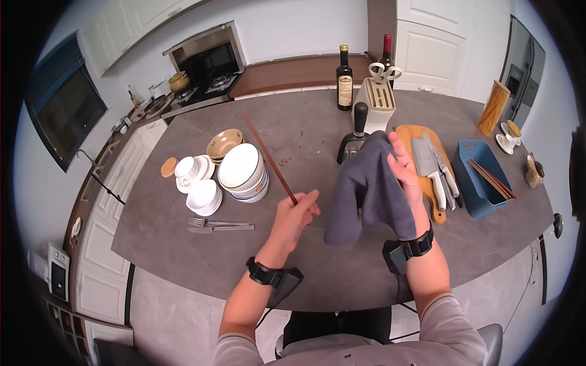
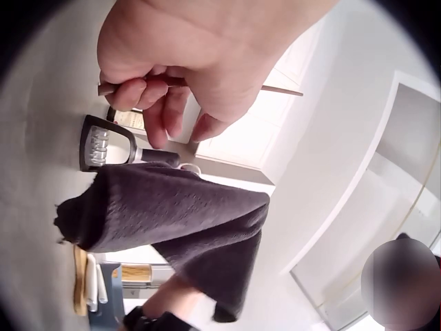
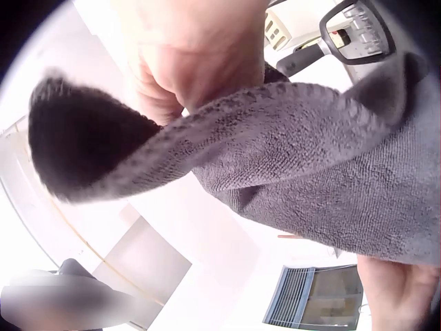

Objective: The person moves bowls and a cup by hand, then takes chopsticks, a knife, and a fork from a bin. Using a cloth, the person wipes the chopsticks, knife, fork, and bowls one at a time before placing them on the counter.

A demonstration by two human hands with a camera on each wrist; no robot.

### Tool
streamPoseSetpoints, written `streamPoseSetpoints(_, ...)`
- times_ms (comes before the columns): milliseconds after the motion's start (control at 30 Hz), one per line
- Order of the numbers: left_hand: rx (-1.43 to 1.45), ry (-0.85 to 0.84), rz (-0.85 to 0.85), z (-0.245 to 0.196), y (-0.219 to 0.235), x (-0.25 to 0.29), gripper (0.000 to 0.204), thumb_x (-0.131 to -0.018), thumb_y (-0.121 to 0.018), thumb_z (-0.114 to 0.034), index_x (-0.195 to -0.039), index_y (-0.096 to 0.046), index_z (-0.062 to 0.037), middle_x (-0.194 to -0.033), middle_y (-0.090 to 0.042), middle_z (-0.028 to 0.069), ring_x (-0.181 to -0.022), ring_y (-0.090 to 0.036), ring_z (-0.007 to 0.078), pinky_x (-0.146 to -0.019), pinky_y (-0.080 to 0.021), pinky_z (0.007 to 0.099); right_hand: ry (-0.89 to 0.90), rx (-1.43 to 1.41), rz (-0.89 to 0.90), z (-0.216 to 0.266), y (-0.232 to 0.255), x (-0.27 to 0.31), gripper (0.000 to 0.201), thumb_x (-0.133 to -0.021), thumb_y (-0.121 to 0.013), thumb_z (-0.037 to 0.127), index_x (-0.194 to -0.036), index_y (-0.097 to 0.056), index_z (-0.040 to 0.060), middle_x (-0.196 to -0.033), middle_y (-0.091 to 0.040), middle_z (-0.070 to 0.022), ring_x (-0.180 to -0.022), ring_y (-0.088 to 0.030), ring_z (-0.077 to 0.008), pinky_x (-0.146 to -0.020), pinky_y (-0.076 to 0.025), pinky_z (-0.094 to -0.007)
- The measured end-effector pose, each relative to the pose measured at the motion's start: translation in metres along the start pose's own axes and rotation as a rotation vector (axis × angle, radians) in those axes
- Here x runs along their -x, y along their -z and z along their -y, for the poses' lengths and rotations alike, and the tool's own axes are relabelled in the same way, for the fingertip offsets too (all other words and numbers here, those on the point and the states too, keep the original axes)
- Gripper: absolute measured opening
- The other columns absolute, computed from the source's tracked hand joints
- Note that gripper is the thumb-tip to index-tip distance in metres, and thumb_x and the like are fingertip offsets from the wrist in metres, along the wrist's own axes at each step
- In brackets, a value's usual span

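Note:
My left hand [image 1: 289, 224] holds a thin brown chopstick [image 1: 268, 155] near one end, its far end slanting up and away over the table. In the left wrist view, the fingers curl around the chopstick [image 2: 281, 90]. A dark grey towel [image 1: 369, 189] hangs in loose folds from my right hand [image 1: 403, 171], to the right of the left hand. The towel [image 3: 303, 152] covers much of the right wrist view and hides most of the right fingers there. Just behind the towel stands a black-handled tool with metal rollers [image 1: 351, 149].
Stacked bowls [image 1: 241, 168], white dishes [image 1: 204, 196], a fork and knife [image 1: 221, 226] lie left. Right are a cutting board [image 1: 437, 209] with knives and a blue bin [image 1: 482, 209] holding chopsticks. A knife block [image 1: 373, 107] and bottles [image 1: 345, 85] stand at the back.

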State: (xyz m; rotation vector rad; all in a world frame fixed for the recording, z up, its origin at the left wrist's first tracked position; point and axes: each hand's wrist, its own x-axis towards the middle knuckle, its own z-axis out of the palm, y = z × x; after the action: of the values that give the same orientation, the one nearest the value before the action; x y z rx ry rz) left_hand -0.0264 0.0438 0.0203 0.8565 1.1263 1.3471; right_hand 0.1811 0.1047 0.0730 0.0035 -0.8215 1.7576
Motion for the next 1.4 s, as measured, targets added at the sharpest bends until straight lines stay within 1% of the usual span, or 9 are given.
streamPoseSetpoints(67, 0.087, 0.017, 0.039, 0.015, 0.000, 0.010, 0.027, -0.092, -0.059, -0.025, -0.073, -0.059, -0.0054, -0.065, -0.053, -0.0013, -0.051, -0.035, 0.0029, -0.048, -0.028, 0.0203, 0.008, -0.049, -0.015, 0.001, -0.003, 0.000, 0.034, -0.089, -0.054, -0.002, -0.122, -0.052, 0.0056, -0.110, -0.062, -0.0107, -0.099, -0.063, -0.0209, -0.087, -0.053, -0.0325)
streamPoseSetpoints(300, -0.067, 0.008, -0.052, 0.019, -0.004, 0.022, 0.032, -0.092, -0.060, -0.032, -0.073, -0.056, -0.0063, -0.059, -0.050, -0.0018, -0.052, -0.034, 0.0032, -0.048, -0.027, 0.0201, 0.054, -0.131, -0.044, 0.005, -0.007, 0.000, 0.032, -0.088, -0.055, -0.005, -0.117, -0.054, 0.0072, -0.108, -0.063, -0.0117, -0.099, -0.064, -0.0222, -0.087, -0.055, -0.0355)
streamPoseSetpoints(500, -0.091, 0.194, 0.098, 0.044, 0.002, 0.014, 0.035, -0.092, -0.058, -0.038, -0.081, -0.053, -0.0060, -0.074, -0.059, 0.0013, -0.056, -0.033, 0.0050, -0.052, -0.030, 0.0207, 0.098, -0.112, -0.090, 0.006, -0.009, 0.001, 0.032, -0.088, -0.053, -0.006, -0.117, -0.054, 0.0072, -0.106, -0.064, -0.0117, -0.098, -0.064, -0.0222, -0.087, -0.055, -0.0360)
streamPoseSetpoints(667, 0.175, 0.062, 0.171, 0.021, -0.019, 0.024, 0.024, -0.084, -0.072, -0.026, -0.090, -0.060, -0.0056, -0.076, -0.054, -0.0041, -0.060, -0.042, 0.0050, -0.057, -0.033, 0.0175, 0.126, -0.107, -0.067, 0.006, -0.004, -0.003, 0.031, -0.088, -0.053, -0.007, -0.116, -0.054, 0.0062, -0.108, -0.063, -0.0137, -0.100, -0.064, -0.0230, -0.087, -0.055, -0.0362)
streamPoseSetpoints(800, 0.165, 0.180, 0.228, 0.021, 0.000, 0.020, 0.019, -0.081, -0.074, -0.016, -0.090, -0.061, -0.0063, -0.077, -0.055, -0.0039, -0.059, -0.045, 0.0053, -0.056, -0.034, 0.0183, 0.127, -0.082, -0.045, 0.013, -0.006, -0.005, 0.034, -0.086, -0.054, -0.010, -0.117, -0.053, 0.0042, -0.108, -0.062, -0.0136, -0.099, -0.064, -0.0224, -0.088, -0.055, -0.0347)
streamPoseSetpoints(900, -0.038, 0.135, -0.008, 0.007, 0.014, 0.016, 0.014, -0.083, -0.072, -0.014, -0.084, -0.059, -0.0090, -0.072, -0.052, -0.0051, -0.056, -0.042, 0.0041, -0.052, -0.033, 0.0193, 0.139, 0.217, -0.106, 0.021, 0.000, -0.007, 0.035, -0.082, -0.059, -0.011, -0.115, -0.054, 0.0013, -0.104, -0.063, -0.0102, -0.096, -0.063, -0.0174, -0.085, -0.054, -0.0302)
streamPoseSetpoints(1067, -0.103, -0.346, -0.270, -0.024, 0.037, 0.008, 0.028, -0.084, -0.069, -0.014, -0.067, -0.048, -0.0144, -0.062, -0.043, -0.0092, -0.054, -0.038, 0.0010, -0.048, -0.029, 0.0200, -0.024, 0.651, -0.182, 0.046, 0.020, -0.009, 0.035, -0.078, -0.064, -0.012, -0.110, -0.060, -0.0013, -0.100, -0.062, -0.0063, -0.090, -0.061, -0.0111, -0.079, -0.052, -0.0238)
streamPoseSetpoints(1200, -0.075, -0.474, -0.346, -0.059, 0.032, 0.012, 0.015, -0.087, -0.067, -0.017, -0.094, -0.066, -0.0031, -0.073, -0.058, -0.0051, -0.061, -0.044, 0.0023, -0.056, -0.033, 0.0184, -0.027, 0.737, -0.199, 0.054, 0.035, -0.009, 0.036, -0.075, -0.067, -0.012, -0.109, -0.064, -0.0010, -0.098, -0.061, -0.0037, -0.083, -0.059, -0.0078, -0.075, -0.050, -0.0210)
streamPoseSetpoints(1400, 0.002, -0.533, -0.354, -0.075, 0.030, 0.004, 0.017, -0.088, -0.066, -0.019, -0.096, -0.064, -0.0039, -0.082, -0.061, -0.0038, -0.067, -0.047, 0.0033, -0.061, -0.037, 0.0194, -0.042, 0.947, -0.261, 0.048, 0.051, -0.012, 0.036, -0.073, -0.073, -0.005, -0.109, -0.065, -0.0007, -0.092, -0.058, -0.0021, -0.076, -0.055, -0.0081, -0.068, -0.048, -0.0204)
